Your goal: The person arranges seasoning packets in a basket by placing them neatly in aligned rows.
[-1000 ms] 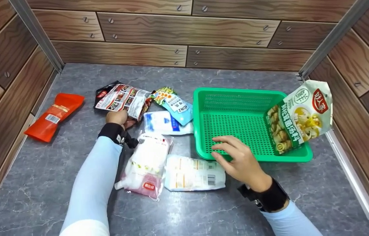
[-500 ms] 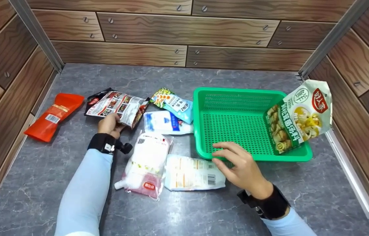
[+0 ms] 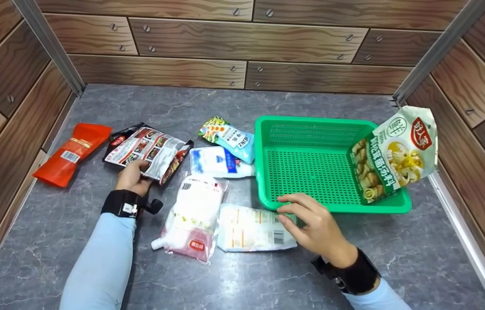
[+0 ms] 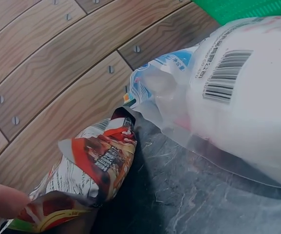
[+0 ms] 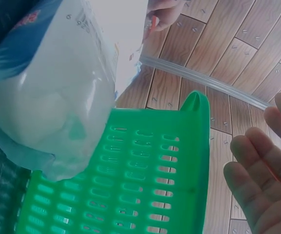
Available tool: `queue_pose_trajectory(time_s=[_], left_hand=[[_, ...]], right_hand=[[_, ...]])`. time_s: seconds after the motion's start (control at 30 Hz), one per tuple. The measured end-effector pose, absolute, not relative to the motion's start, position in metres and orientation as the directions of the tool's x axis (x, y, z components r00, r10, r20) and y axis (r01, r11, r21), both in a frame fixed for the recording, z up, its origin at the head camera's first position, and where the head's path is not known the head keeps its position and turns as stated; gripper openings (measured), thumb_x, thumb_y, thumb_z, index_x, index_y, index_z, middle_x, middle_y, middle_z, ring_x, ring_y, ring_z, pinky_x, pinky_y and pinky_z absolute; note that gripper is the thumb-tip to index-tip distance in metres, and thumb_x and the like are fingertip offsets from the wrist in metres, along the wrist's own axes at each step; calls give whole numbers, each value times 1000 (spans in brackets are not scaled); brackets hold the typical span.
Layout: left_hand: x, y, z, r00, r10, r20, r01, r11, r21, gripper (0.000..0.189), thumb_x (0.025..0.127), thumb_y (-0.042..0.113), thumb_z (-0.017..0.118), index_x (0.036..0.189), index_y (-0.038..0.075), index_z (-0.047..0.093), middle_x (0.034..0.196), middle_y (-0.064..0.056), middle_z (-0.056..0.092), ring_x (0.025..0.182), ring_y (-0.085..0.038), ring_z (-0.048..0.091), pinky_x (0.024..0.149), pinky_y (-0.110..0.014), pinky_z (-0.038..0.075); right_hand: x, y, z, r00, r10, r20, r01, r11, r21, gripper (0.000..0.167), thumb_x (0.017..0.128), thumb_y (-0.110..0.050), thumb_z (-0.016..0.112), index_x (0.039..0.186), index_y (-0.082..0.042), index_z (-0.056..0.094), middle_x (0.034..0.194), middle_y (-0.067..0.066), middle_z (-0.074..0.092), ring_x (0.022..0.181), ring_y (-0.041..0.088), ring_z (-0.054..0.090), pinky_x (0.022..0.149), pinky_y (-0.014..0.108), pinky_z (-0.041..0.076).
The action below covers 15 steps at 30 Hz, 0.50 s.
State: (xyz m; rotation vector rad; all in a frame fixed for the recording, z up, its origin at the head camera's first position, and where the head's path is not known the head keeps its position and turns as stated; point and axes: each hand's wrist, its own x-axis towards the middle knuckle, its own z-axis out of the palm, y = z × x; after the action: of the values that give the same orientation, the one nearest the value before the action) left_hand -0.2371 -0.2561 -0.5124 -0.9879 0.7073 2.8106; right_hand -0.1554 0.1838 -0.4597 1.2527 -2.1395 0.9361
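Note:
My left hand [image 3: 134, 178] pinches the near edge of a black, red and silver food pouch [image 3: 149, 150], thumb on top, at the left of the table. In the left wrist view the crumpled pouch [image 4: 94, 165] shows beside a fingertip, its printed edge turned to the camera. My right hand [image 3: 311, 226] hovers with loosely bent, parted fingers at the near rim of the green basket [image 3: 264, 189], holding nothing. A green and cream soup-seasoning pouch [image 3: 397, 155] leans upright against the basket's right end. In the right wrist view the fingers [image 5: 262, 151] are spread beside the basket.
An orange pouch [image 3: 72, 155] lies far left. Between left hand and basket lie a blue Heinz pouch [image 3: 238, 142], a blue-white packet [image 3: 212, 161], a white and pink bag [image 3: 193, 215] and a white packet [image 3: 255, 228] with a barcode. Wood-patterned walls [image 3: 190, 41] enclose the table.
My left hand has drawn the black and red pouch left and toward me, away from the Heinz pouch. My right hand has dropped slightly toward the near side.

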Motion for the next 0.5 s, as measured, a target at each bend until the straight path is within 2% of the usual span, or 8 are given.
queue_pose_trajectory(time_s=[0.13, 0.33, 0.5], left_hand=[[-232, -255, -517, -793, -78, -605, -229, -881, 414, 23, 96, -2, 50, 118, 2, 49, 98, -7, 65, 94, -17, 62, 87, -31, 52], [-220, -248, -520, -794, -88, -602, -206, -892, 403, 25, 96, -5, 50, 120, 1, 48, 98, -7, 64, 100, -18, 60, 91, -31, 50], [-211, -244, -520, -796, -136, -590, -177, -880, 441, 21, 95, -6, 49, 116, 1, 49, 99, -6, 63, 99, -16, 60, 90, -30, 51]], right_hand=[[-155, 183, -461, -460, -545, 700, -885, 347, -312, 12, 85, -10, 73, 96, -11, 70, 112, 7, 65, 100, 21, 62, 88, 27, 49], [-151, 184, -466, -458, -539, 707, -886, 344, -311, 6, 89, -13, 69, 95, -11, 70, 109, 8, 66, 98, 21, 63, 87, 26, 49], [-147, 180, -473, -392, -550, 738, -920, 260, -295, 8, 84, -6, 70, 92, -7, 70, 99, 9, 69, 91, 22, 65, 83, 30, 53]])
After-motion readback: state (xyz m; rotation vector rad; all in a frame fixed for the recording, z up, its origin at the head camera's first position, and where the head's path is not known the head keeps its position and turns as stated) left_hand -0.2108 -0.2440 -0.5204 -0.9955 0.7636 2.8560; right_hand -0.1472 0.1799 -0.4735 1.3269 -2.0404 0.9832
